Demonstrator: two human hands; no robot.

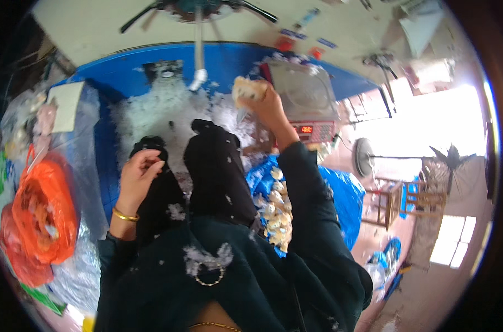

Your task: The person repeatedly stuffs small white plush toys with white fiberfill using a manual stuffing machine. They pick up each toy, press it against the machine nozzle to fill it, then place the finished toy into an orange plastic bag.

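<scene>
Plush (246, 90) gripped in your right hand (270, 107), far centre, right of the tube (199, 51), perhaps raised for a clear view. Your left hand (136, 180) curls near left; whether it holds anything, I cannot tell. Blue bag (342, 202), right, likely keeps pale pieces (278, 218) within reach.

Workshop: loose white fluff (146, 113) heaped near metal tube (199, 47), digital scale (302, 91), bag (344, 202) of cream pieces (277, 218).

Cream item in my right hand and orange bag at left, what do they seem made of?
Cream item: probably plush fabric, from its matte, soft-looking surface, though blur leaves it open. Orange bag: likely thin plastic film, glossy and crinkled.
</scene>
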